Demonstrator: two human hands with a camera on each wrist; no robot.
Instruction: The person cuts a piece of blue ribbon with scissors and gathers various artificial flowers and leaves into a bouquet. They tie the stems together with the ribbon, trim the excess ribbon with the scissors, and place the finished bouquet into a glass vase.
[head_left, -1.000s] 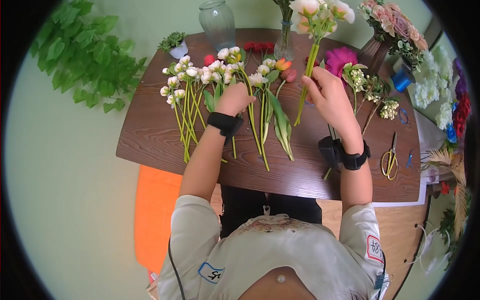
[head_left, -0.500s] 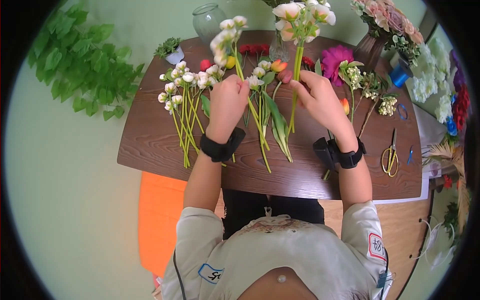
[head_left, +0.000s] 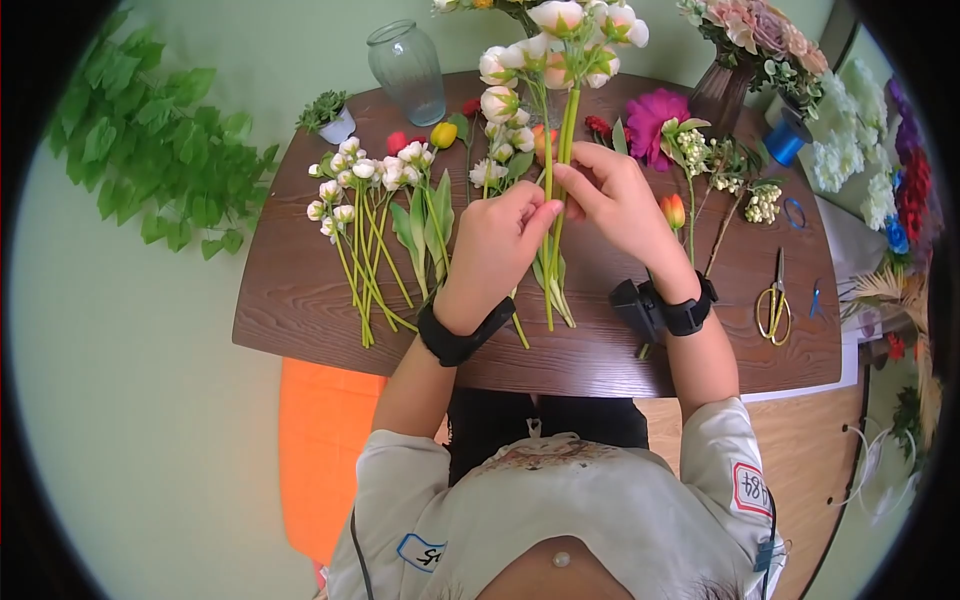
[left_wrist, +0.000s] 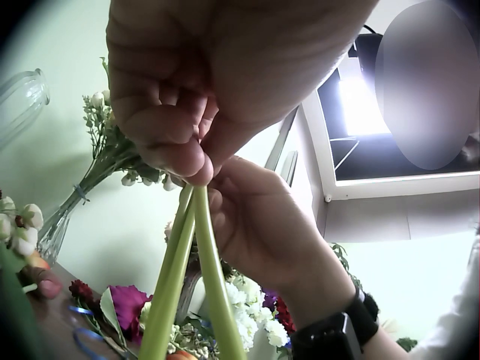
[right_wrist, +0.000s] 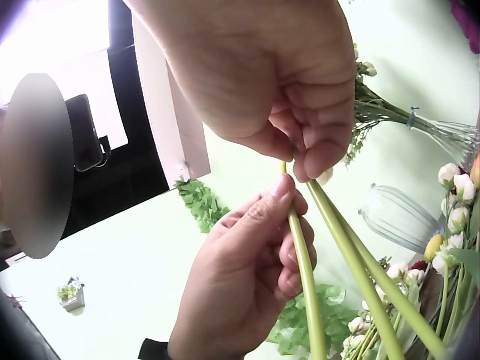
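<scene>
Above the brown table (head_left: 590, 370), white flowers (head_left: 555, 18) are held in the 2 hands, with the blooms toward the far edge. The left hand (head_left: 497, 243) is closed in a pinch on 1 single stem (right_wrist: 307, 289); by the right hand (head_left: 618, 195), 2 paired stems (right_wrist: 356, 259) are pinched just beside it. Light weight and stiff, smooth, slightly slippery stems are to be expected. Hold is best taken midway along the stems, since the soft petals could be crushed.

room: table (head_left: 285, 300) left of loose stems (head_left: 366, 300) | obstacle: held stems (left_wrist: 215, 281) mid-table
</scene>
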